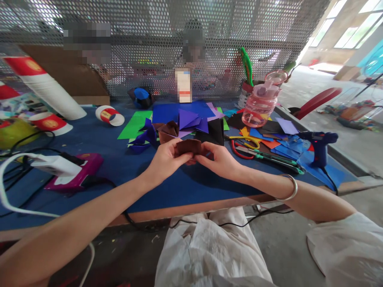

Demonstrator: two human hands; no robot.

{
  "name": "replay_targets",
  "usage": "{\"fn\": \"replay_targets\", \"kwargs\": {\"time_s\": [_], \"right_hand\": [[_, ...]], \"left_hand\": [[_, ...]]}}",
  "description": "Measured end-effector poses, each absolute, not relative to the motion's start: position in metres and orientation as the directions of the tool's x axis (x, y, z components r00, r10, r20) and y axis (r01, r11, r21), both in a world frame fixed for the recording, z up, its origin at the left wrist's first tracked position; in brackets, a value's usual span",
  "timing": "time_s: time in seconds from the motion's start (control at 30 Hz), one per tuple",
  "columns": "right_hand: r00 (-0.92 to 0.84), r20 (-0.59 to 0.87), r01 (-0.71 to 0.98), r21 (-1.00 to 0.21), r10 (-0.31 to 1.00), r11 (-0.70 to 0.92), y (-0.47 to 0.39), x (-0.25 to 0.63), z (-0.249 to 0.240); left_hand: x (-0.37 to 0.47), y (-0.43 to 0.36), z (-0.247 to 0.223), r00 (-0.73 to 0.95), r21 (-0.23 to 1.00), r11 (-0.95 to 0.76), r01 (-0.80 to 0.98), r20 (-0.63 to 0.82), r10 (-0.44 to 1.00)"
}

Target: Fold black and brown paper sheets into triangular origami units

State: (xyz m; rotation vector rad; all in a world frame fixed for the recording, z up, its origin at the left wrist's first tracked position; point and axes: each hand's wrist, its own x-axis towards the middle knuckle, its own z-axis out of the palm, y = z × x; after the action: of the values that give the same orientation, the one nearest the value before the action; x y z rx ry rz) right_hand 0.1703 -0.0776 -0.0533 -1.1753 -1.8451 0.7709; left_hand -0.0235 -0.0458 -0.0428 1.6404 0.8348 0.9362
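Left hand: left hand (164, 160) has its grip pinched on the left end of a small folded brown paper piece (188, 147), thumb on top.
Right hand: right hand (220, 159) is clamped on the right end of the same piece, a silver bangle (291, 190) on that wrist.
Brown piece: held just above the blue-covered desk (167, 187), near its front edge and about centre.
Paper pile: right behind it sits a heap of purple, blue, black and brown folded paper sheets (188, 119), with a flat green paper sheet (134, 124) to the left.
Right side: red-handled scissors (243, 149), a pink translucent plastic water bottle (261, 103) with writing too blurry to read, and a blue glue gun (319, 144).
Left side: red-and-white paper cups (49, 122) with a gold emblem I can't make out, plus a white power adapter (54, 164) lying on a magenta box (78, 175).
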Motion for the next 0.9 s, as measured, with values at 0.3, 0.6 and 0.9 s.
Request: {"fn": "replay_targets", "kwargs": {"time_s": [0.3, 0.6, 0.9], "right_hand": [[-0.258, 0.297, 0.425, -0.82, 0.92, 0.384, -0.08, 0.174, -0.051], [-0.372, 0.713, 0.542, -0.354, 0.595, 0.762, -0.081, 0.178, -0.049], [-0.421, 0.763, 0.639, -0.134, 0.49, 0.757, -0.078, 0.18, -0.05]], "left_hand": [[-0.024, -0.045, -0.037, 0.474, 0.833, -0.491, 0.254, 0.335, 0.814], [-0.028, -0.038, -0.04, 0.403, 0.999, 0.03, 0.017, -0.035, 0.915], [-0.023, -0.045, -0.04, 0.506, 0.998, 0.058, -0.031, -0.035, 0.862]]}}
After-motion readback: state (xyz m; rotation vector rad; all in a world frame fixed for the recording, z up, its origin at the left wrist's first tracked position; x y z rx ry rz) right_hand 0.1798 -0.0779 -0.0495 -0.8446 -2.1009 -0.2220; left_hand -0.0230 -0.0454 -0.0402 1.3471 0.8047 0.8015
